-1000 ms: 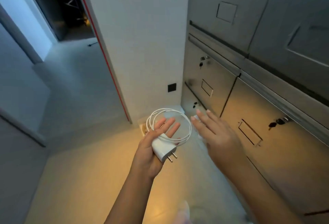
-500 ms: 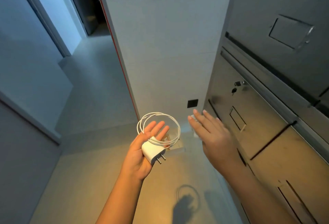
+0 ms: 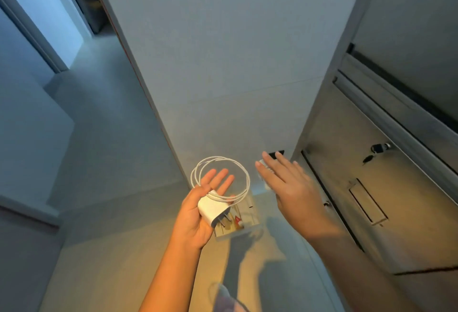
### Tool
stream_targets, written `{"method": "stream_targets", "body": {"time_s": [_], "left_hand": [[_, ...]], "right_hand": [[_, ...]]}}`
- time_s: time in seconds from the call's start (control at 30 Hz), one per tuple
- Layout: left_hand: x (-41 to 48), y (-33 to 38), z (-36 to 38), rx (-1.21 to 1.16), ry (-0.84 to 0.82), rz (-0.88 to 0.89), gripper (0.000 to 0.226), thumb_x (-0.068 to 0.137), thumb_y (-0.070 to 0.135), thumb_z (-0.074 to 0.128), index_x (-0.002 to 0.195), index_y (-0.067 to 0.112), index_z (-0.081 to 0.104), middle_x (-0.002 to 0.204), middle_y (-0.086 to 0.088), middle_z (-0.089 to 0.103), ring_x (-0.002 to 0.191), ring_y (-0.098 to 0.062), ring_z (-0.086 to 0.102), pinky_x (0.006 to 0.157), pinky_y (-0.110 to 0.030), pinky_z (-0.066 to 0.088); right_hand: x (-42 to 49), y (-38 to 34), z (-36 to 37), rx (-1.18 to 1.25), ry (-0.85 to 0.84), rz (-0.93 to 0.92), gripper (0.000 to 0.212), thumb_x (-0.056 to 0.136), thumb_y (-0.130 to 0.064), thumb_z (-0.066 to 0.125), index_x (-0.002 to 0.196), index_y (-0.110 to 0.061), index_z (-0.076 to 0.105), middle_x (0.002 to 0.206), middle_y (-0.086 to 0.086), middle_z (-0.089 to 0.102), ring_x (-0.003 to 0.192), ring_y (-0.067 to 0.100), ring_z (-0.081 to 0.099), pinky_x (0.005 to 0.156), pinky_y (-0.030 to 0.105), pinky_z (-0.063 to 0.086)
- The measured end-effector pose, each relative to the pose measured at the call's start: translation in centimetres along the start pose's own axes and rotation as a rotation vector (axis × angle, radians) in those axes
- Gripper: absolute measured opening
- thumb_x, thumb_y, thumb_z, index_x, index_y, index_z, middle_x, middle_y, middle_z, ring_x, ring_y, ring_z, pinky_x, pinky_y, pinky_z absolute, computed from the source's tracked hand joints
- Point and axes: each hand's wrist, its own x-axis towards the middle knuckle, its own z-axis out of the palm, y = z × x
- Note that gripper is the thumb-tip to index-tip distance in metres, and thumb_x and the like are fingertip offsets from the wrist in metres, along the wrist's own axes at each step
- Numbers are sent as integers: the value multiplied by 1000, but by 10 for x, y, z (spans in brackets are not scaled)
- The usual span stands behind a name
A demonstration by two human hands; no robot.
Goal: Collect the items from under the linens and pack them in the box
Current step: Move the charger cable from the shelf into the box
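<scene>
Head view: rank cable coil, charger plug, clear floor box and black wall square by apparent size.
1. cable coil and clear box: about alike, box farther and partly hidden, so unranked.
2. charger plug.
3. black wall square, partly behind the right hand.

charger point(image 3: 213, 210): glossy white plastic | box point(image 3: 252, 210): clear plastic | cabinet point(image 3: 396, 212): brushed metal | floor point(image 3: 124, 249): matt
</scene>
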Motion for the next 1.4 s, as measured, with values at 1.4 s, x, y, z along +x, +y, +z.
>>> {"method": "stream_targets", "body": {"time_s": [1.4], "left_hand": [[487, -223, -503, 192, 106, -315, 43, 78, -2, 41, 120, 0, 49, 119, -25, 60, 101, -37, 64, 75, -44, 57]], "right_hand": [[-140, 239, 669, 31, -267, -343, 71, 39, 3, 89, 106, -10, 71, 113, 13, 67, 102, 33, 64, 76, 48, 54]]}}
